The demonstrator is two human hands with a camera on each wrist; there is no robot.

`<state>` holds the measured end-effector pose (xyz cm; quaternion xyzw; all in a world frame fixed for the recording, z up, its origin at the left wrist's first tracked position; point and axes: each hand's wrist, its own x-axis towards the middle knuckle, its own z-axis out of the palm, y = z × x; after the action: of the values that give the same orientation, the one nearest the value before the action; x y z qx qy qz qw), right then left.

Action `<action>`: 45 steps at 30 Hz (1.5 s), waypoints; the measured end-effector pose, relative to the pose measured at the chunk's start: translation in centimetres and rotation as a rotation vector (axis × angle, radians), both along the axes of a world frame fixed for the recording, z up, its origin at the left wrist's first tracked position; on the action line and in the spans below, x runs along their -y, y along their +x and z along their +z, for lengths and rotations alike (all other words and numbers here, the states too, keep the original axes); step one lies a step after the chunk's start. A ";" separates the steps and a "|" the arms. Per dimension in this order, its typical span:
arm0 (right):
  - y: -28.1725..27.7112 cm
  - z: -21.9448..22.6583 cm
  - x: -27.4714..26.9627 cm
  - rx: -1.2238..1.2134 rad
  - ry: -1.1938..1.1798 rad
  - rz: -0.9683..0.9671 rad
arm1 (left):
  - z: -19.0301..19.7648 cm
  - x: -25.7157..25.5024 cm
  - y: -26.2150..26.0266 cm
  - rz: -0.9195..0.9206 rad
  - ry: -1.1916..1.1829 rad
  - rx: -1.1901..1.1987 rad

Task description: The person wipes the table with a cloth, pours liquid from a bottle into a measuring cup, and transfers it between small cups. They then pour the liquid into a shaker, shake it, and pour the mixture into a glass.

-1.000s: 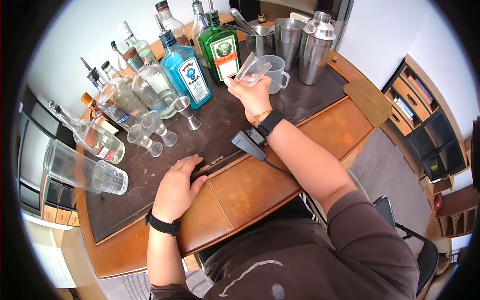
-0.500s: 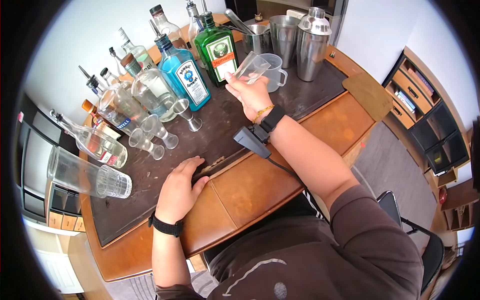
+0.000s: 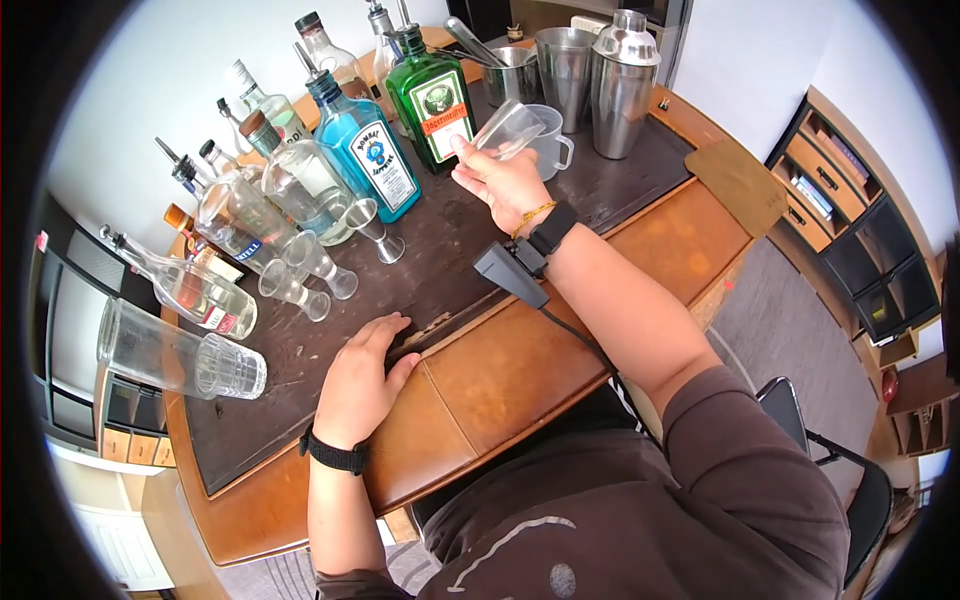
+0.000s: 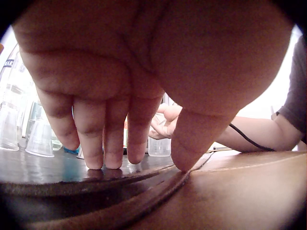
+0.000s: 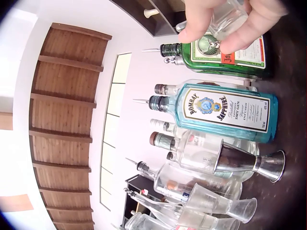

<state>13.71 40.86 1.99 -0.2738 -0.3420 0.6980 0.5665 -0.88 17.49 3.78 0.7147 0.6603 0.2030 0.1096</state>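
Note:
My right hand holds a small clear cup between thumb and fingers, tilted above the table. Just behind it stands a clear plastic measuring cup with a handle. In the right wrist view the held cup overlaps the green Jägermeister bottle, with fingers on both its sides. My left hand lies palm down at the table's padded front edge, holding nothing. The left wrist view has its fingertips on the dark top and the thumb at the leather border.
A blue Bombay Sapphire bottle and several other bottles line the back left. A metal jigger and two clear plastic jiggers stand before them. At far left is a tall mixing glass; steel shakers stand back right.
The head view has shifted slightly. My right hand, with the clear cup still in it, has moved a little to the right. The left hand stays in place.

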 end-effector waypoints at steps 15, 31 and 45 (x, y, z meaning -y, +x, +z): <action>0.3 0.6 0.4 -0.001 -0.034 0.078 | 0.0 -0.1 0.0 -0.008 0.000 -0.001; 0.4 0.1 -0.4 -0.071 0.071 0.198 | -0.2 -0.2 0.0 -0.025 0.018 -0.023; 0.6 0.9 -0.5 -0.255 0.107 0.282 | -0.2 -0.2 0.0 -0.025 0.008 -0.014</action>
<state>14.32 41.40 2.92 -0.1020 -0.3392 0.7803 0.5154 -0.87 17.69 3.57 0.7248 0.6511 0.1993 0.1048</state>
